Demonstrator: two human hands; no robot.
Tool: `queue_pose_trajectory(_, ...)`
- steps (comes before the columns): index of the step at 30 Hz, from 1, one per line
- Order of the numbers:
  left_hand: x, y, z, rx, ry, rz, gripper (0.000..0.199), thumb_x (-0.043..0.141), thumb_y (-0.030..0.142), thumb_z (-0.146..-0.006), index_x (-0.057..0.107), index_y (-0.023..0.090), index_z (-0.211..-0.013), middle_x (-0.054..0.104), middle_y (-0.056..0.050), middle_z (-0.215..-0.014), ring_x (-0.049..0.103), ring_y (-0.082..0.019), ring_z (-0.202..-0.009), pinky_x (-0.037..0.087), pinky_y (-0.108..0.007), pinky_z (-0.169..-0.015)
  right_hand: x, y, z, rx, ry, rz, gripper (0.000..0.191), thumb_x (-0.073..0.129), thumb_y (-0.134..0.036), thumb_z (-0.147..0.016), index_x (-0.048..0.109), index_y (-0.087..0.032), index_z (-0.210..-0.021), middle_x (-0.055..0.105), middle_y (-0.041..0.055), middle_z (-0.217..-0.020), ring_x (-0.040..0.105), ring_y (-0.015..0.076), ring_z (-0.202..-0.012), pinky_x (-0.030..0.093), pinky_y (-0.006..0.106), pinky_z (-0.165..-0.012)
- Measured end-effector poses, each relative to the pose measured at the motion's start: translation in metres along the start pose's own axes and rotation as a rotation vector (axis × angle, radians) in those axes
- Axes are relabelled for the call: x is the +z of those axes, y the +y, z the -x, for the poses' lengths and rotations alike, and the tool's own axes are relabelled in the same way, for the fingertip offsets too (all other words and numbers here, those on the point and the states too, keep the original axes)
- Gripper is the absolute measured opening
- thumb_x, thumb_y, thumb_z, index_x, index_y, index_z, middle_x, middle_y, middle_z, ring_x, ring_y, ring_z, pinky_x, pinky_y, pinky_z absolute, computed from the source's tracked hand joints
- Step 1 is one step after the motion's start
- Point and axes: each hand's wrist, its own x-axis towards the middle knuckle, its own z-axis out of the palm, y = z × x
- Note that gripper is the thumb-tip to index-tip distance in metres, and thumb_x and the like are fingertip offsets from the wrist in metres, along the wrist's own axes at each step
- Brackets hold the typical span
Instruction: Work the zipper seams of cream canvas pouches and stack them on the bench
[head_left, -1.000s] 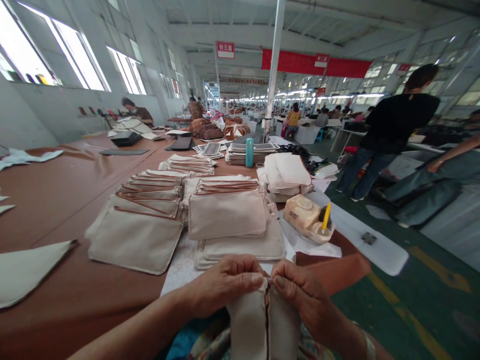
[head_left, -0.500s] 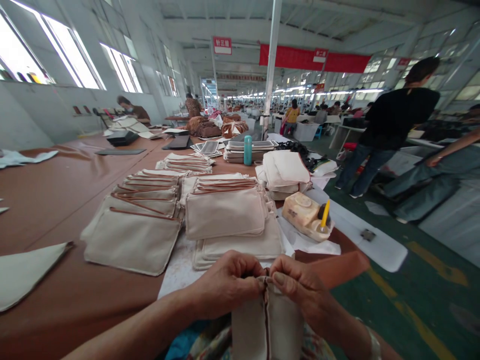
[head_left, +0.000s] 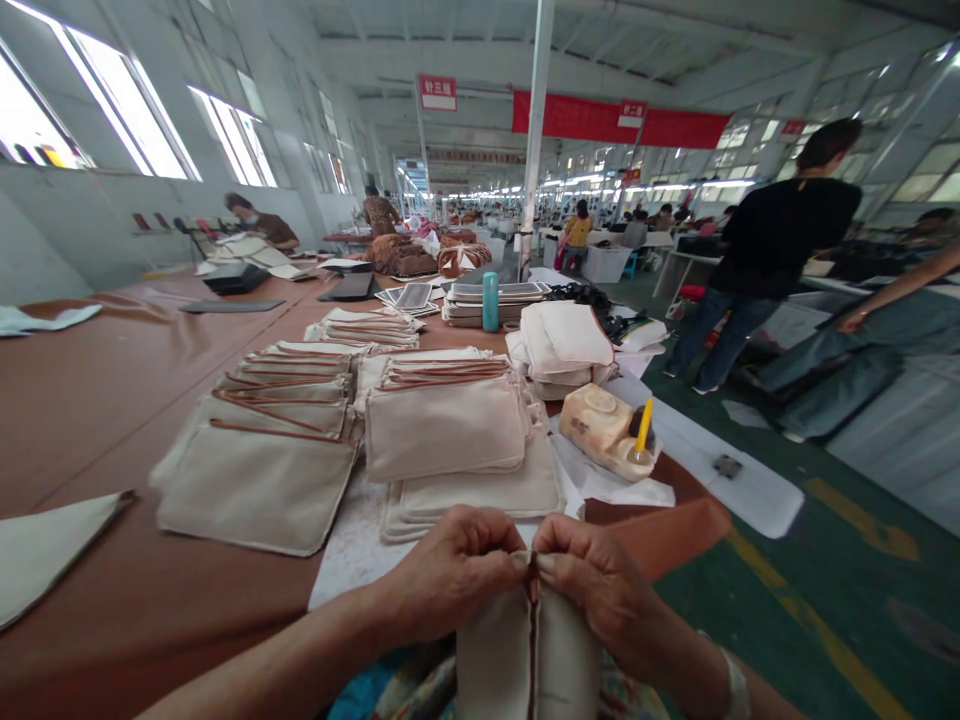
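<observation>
Low in front of me, a cream fabric or leather piece (head_left: 495, 655) with a brown-edged seam down its middle hangs between my hands. My left hand (head_left: 457, 570) pinches the top of the piece left of the seam. Just across the seam, my right hand (head_left: 600, 575) pinches the other side, thumbs nearly touching. The lower end of the piece rests over patterned clothing on my lap. Beyond my hands lies a stack of cream panels (head_left: 446, 435) with brown edging, and a fanned stack of similar panels (head_left: 259, 490) is to its left.
A cut-open plastic container (head_left: 600, 425) holds a yellow-handled tool (head_left: 643, 428). More cream pieces (head_left: 566, 340), a teal bottle (head_left: 490, 302) and grey panels stand farther back on the brown-covered table (head_left: 112, 400). A person in black (head_left: 784, 240) stands to the right.
My fingertips have drawn closer together at the top of the seam, and the piece has turned slightly. The whole view has shifted a little, with the stacks unmoved.
</observation>
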Motion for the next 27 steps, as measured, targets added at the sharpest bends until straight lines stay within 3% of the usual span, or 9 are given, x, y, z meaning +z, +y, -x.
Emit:
queue_pose_trajectory(6,0.000,0.008,0.000,0.023,0.013,-0.149,0.018,0.052,0.020,-0.076,0.068,0.011,-0.073,0.052,0.003,-0.061,0.039,-0.010,-0.056,0.027,-0.021,-0.048,0.000,-0.003,0.002,-0.080,0.023,0.085,0.022,0.056,-0.034,-0.092,0.055,-0.017,-0.078,0.045,-0.0034,-0.065,0.037,0.0117,-0.062,0.027,0.023,-0.053)
queue_pose_trajectory(12,-0.001,0.002,-0.005,0.006,-0.029,-0.033,0.022,0.048,0.020,-0.078,0.068,0.012,-0.078,0.059,0.000,-0.068,0.044,-0.011,-0.060,0.031,-0.021,-0.052,-0.002,0.001,0.000,-0.015,-0.071,-0.221,0.020,0.056,-0.035,-0.091,0.052,-0.018,-0.082,0.044,-0.0051,-0.065,0.032,0.0097,-0.056,0.025,0.023,-0.051)
queue_pose_trajectory(15,-0.002,0.006,-0.005,0.037,-0.015,-0.118,0.019,0.050,0.020,-0.078,0.066,0.011,-0.076,0.054,0.002,-0.065,0.041,-0.011,-0.060,0.030,-0.021,-0.053,-0.003,-0.004,-0.002,-0.085,-0.061,-0.134,0.023,0.065,-0.035,-0.086,0.053,-0.016,-0.082,0.051,-0.0025,-0.071,0.040,0.0114,-0.064,0.032,0.023,-0.058)
queue_pose_trajectory(19,-0.004,0.007,-0.005,-0.049,-0.063,-0.180,0.019,0.059,0.029,-0.077,0.064,0.012,-0.073,0.043,0.005,-0.060,0.035,-0.009,-0.056,0.022,-0.021,-0.047,-0.003,-0.006,-0.002,-0.064,-0.013,0.038,0.018,0.066,-0.030,-0.086,0.058,-0.015,-0.080,0.054,-0.0021,-0.070,0.042,0.0119,-0.064,0.033,0.024,-0.058)
queue_pose_trajectory(23,-0.004,-0.001,-0.008,-0.117,-0.097,-0.103,0.020,0.063,0.032,-0.076,0.063,0.012,-0.071,0.040,0.005,-0.057,0.029,-0.009,-0.052,0.017,-0.023,-0.045,-0.002,-0.002,-0.001,-0.047,0.040,0.065,0.012,0.063,-0.026,-0.086,0.061,-0.015,-0.081,0.056,-0.0019,-0.068,0.044,0.0121,-0.062,0.034,0.024,-0.057)
queue_pose_trajectory(27,0.001,-0.008,-0.009,-0.134,-0.093,0.062,0.021,0.067,0.033,-0.073,0.062,0.012,-0.071,0.042,0.005,-0.057,0.028,-0.008,-0.052,0.016,-0.024,-0.046,-0.001,0.001,0.002,-0.139,0.086,0.080,0.009,0.063,-0.024,-0.086,0.065,-0.016,-0.084,0.060,0.0005,-0.073,0.050,0.0146,-0.069,0.039,0.025,-0.062)
